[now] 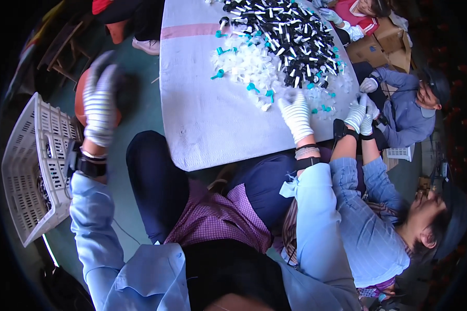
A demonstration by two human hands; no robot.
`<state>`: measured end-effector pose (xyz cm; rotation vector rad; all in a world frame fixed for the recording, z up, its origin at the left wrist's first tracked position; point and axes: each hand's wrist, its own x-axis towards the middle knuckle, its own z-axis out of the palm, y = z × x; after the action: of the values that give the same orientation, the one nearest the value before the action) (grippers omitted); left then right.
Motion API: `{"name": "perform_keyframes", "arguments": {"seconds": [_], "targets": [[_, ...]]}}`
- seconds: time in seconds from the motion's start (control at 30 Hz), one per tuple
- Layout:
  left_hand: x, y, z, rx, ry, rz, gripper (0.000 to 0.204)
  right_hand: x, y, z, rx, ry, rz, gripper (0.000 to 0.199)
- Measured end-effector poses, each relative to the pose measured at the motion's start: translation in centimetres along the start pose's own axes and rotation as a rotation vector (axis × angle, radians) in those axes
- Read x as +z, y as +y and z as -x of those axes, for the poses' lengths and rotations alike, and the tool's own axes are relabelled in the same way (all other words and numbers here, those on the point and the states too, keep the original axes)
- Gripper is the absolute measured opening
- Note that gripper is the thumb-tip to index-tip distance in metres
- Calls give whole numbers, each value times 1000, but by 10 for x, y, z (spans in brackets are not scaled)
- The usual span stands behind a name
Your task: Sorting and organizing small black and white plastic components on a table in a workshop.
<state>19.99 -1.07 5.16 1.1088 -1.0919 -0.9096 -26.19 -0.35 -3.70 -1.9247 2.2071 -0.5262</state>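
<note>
My left hand [99, 98], in a white and grey striped glove, is raised off the table's left side, above an orange stool [82, 98]. Its fingers are stretched out and apart, slightly blurred, with nothing visible in them. My right hand [297, 116], in a matching glove, reaches to the near edge of a heap of clear plastic pieces [246, 62]. Its fingertips are smeared, so their grip is unclear. Small teal nozzle-like pieces [252, 88] lie scattered among the clear ones. Behind them spreads a large pile of black pieces with white stems [301, 39].
A white slatted crate [23, 171] with dark pieces inside stands tilted at my left. The pale table [197, 119] has a rounded near corner. Close on my right, a co-worker's gloved hands [360, 114] are at the table edge. Other people sit beyond, near cardboard boxes [379, 46].
</note>
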Motion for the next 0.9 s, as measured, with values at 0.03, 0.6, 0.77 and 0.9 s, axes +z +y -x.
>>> {"name": "perform_keyframes", "arguments": {"seconds": [0.03,0.6,0.77,0.9], "targets": [[24,-8,9,-46,-68,87,31,0,1,-8,92,101,-420,33],[162,-70,67,200,-938,-323,17,-8,29,-91,97,134,-64,38],[159,-72,68,200,-873,-323,18,-6,-21,-77,40,-59,-151,38],[160,-74,66,142,-789,-303,22,-7,-54,-46,6,-124,-286,33]]}}
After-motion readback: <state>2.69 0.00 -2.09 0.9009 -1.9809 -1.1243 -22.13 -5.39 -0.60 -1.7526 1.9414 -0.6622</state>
